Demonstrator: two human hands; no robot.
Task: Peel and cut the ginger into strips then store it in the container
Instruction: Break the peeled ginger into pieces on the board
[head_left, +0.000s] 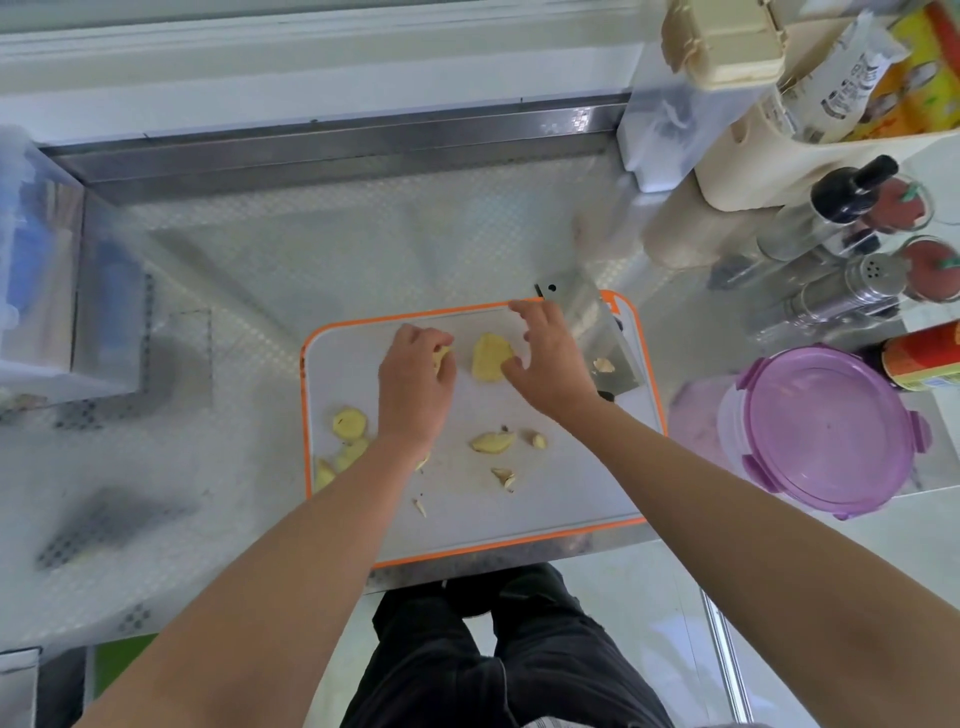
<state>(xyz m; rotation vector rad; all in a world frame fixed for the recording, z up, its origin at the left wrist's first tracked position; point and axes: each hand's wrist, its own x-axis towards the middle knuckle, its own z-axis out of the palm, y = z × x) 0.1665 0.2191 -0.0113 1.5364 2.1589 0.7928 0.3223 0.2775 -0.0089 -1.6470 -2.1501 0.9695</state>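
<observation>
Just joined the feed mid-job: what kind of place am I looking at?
Most likely a home kitchen: an orange-rimmed cutting board with peeled ginger pieces on a steel counter, a cleaver, and seasoning bottles at the right.

The left grip (415, 379) curls over a ginger piece (442, 357), leaving only a yellow edge visible. The left forearm (332, 519) covers part of the ginger slices (349, 423) at the left edge of the cutting board (571, 499). The right grip (545, 358) hides part of the knife blade (587, 312). Small scraps (504, 477) are too small to tell as peel or flesh. A red-labelled bottle (924, 358) is cut off at the right edge. A box (36, 270) at left is blurred.
</observation>
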